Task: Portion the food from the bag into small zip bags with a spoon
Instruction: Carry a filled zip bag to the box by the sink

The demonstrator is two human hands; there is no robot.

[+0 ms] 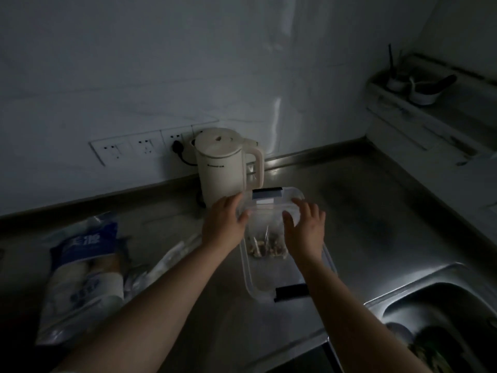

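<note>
One head-worn view only, looking forward and down from above the steel counter (pixel 363 205), wide-angle, so the edges bend. Both forearms reach in from the bottom edge toward the centre, hands close below the lens. Straight ahead the wall (pixel 161 63) fills the upper half; the sink (pixel 430 305) sits at lower right, a shelf (pixel 430 103) at upper right.

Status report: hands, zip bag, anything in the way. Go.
Left hand and right hand open, flanking the zip bag. Bag part-filled, lying in the clear container. Kettle close behind; no spoon seen.
</note>
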